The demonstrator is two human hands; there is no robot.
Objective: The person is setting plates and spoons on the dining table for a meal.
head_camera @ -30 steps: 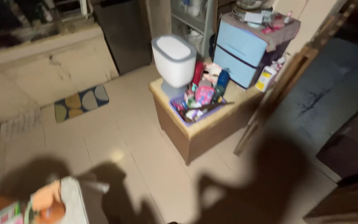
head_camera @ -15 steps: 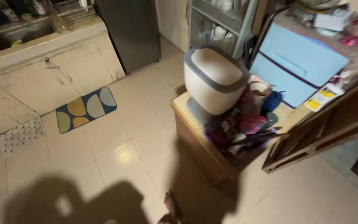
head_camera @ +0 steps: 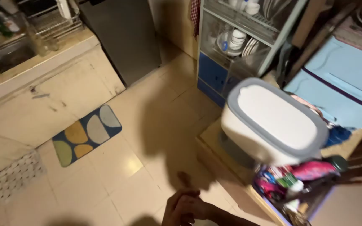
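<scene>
My right hand (head_camera: pixel 184 207) shows at the bottom middle, its forearm running off toward the lower right. The fingers look curled together with nothing visible in them; the hand lies in shadow above the tiled floor (head_camera: pixel 118 184). Nearest to it, on the right, is a low wooden cabinet (head_camera: pixel 214 144). On this stand a white bin with a grey-rimmed lid (head_camera: pixel 273 121) and a purple basket (head_camera: pixel 273 211) of colourful packets. My left hand is out of view.
A light-blue drawer unit (head_camera: pixel 340 79) stands behind the bin. A pale shelf rack with dishes (head_camera: pixel 239 39) is at the back, beside a dark metal appliance (head_camera: pixel 120 35). A counter (head_camera: pixel 42 83) runs along the left. A patterned mat (head_camera: pixel 86 134) and a white mat (head_camera: pixel 16 175) lie on the floor.
The view has moved forward and to the right, closer to the white bin and the dish rack. My right hand has come into view at the bottom.
</scene>
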